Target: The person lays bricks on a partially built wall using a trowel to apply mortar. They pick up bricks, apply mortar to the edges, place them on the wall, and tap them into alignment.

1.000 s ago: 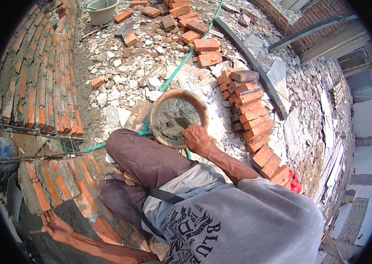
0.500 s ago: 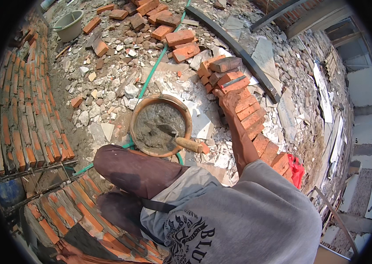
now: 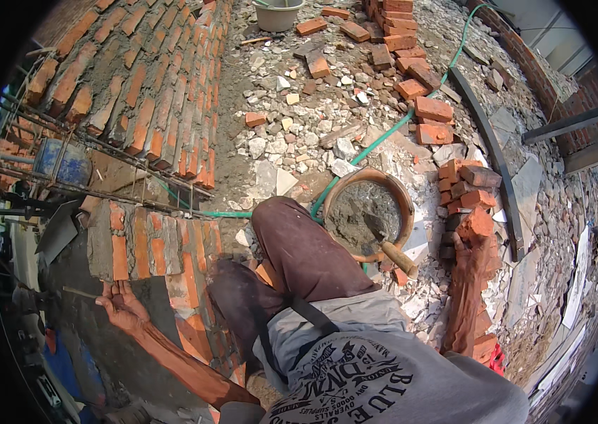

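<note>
My right hand [image 3: 470, 256] is closed around an orange brick [image 3: 476, 223], at the side of a stacked row of bricks [image 3: 479, 177]. My left hand [image 3: 124, 308] is open, palm up, its fingertips at the lower edge of the mortared brick wall [image 3: 119, 256] on the left. A thin stick [image 3: 81, 292] shows beside its thumb; whether the two touch I cannot tell. Between my knee and the stacked bricks stands a round clay-coloured basin [image 3: 408, 205] of wet grey mortar [image 3: 359, 212]. A trowel [image 3: 398, 258] rests in it, its wooden handle over the rim.
A green hose [image 3: 377, 145] runs across the rubble and past the basin. A long dark beam [image 3: 486, 141] lies beyond the stacked bricks. At the far end are a grey bucket [image 3: 278, 17] and loose bricks. Another brick wall section [image 3: 165, 106] rises at far left.
My view has turned left. My right hand, earlier on the stacked bricks, now grips a brick. My left hand and forearm have come further into view beside the wall.
</note>
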`<control>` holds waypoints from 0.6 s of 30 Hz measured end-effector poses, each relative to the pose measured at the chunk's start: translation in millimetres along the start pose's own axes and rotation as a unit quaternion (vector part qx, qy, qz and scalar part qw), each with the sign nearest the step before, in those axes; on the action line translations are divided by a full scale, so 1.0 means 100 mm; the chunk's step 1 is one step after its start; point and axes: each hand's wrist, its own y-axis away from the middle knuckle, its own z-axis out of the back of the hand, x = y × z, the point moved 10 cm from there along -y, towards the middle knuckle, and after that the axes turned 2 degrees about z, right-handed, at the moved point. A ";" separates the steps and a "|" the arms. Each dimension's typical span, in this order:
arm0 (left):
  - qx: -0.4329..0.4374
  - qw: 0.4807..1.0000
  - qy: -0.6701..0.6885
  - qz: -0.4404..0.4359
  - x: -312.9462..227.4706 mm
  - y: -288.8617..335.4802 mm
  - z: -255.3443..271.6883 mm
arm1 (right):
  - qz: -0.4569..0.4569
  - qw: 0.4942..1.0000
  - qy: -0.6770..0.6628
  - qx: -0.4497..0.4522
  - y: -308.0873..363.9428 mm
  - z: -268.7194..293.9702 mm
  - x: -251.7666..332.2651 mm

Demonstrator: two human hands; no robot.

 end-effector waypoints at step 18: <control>-0.040 0.998 -0.047 -0.034 -0.06 0.16 -0.30 | -0.474 0.592 -0.179 0.627 5.33 -4.33 -0.33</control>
